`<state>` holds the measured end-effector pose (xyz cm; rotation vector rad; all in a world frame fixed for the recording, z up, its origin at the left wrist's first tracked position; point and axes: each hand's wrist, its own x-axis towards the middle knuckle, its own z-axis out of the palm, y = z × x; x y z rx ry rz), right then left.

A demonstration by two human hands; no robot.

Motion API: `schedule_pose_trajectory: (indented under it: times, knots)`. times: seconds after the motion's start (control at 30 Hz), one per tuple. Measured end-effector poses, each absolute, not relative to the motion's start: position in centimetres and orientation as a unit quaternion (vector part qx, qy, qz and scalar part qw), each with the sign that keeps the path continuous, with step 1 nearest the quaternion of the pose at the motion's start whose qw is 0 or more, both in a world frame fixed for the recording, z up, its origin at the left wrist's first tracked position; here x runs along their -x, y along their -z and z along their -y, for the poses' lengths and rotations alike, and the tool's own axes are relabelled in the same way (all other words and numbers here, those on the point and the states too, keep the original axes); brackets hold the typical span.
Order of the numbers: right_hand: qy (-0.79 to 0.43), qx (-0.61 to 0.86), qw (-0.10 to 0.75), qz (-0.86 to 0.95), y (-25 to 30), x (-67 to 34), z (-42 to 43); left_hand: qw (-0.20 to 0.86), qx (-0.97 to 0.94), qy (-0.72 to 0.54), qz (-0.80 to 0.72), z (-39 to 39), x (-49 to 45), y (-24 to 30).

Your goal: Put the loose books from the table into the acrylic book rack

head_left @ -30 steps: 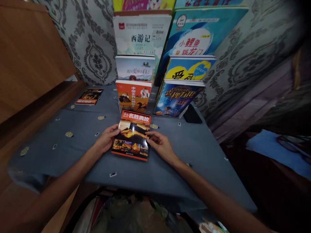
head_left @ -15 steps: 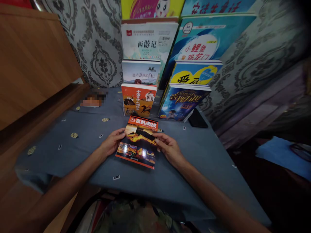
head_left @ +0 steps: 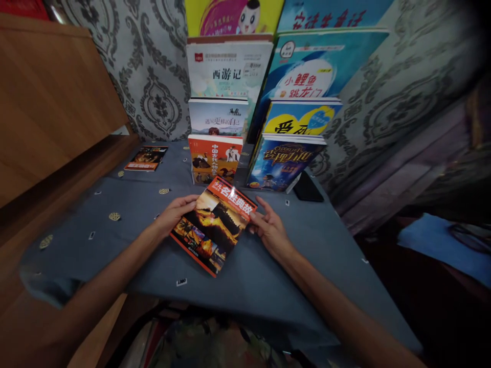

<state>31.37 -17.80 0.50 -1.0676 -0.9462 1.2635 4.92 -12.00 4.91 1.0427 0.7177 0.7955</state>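
Observation:
A book [head_left: 215, 225] with an orange title band and a picture of a wall at dusk is held over the table, tilted, its top leaning to the right. My left hand [head_left: 177, 212] grips its left edge, thumb on the cover. At the upper right edge, my right hand [head_left: 268, 225] pinches it between thumb and fingers. Just behind it stands an orange book [head_left: 215, 158], partly covered by the held one. A blue book [head_left: 284, 161] stands to the right of that, beyond my right hand.
More books rise in two stepped columns behind, among them a white one [head_left: 230, 66] and a teal one [head_left: 326, 61]. A dark book [head_left: 146, 158] lies flat at the back left. A black phone [head_left: 308, 187] lies at the right. The grey-blue tablecloth [head_left: 126, 245] reaches the wooden panel at left.
The held book has turned clockwise, its top swinging right and its lower edge left. My hands still hold its two sides. The view has shifted slightly.

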Motion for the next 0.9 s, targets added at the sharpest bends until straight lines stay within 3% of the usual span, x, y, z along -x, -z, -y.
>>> schedule_pose_trajectory:
  times: [0.13,0.3,0.57,0.63,0.8,0.9]
  knots:
    - [-0.531,0.447,0.564,0.447,-1.7,-31.9,16.8,0.615,-0.626,-0.356,-0.321,11.5,-4.9,-9.7]
    - [-0.506,0.442,0.585,0.455,-3.6,-33.2,15.4,0.355,-0.824,-0.342,-0.281,13.7,-5.3,-13.4]
    - [-0.592,0.453,0.508,0.431,-1.7,-36.0,15.0,-0.064,-0.981,-0.126,-0.130,18.6,-6.4,-6.6]
    - [-0.547,0.475,0.491,0.483,-1.5,-36.7,15.0,-0.115,-0.981,-0.106,-0.115,19.4,-6.5,-5.0]
    - [-0.302,0.514,0.406,0.693,-3.7,-34.3,16.5,-0.152,-0.976,-0.103,-0.115,20.1,-6.2,-3.5]
    - [-0.339,0.407,0.293,0.796,-5.1,-29.9,18.0,-0.162,-0.973,-0.116,-0.113,20.1,-6.0,-3.0]
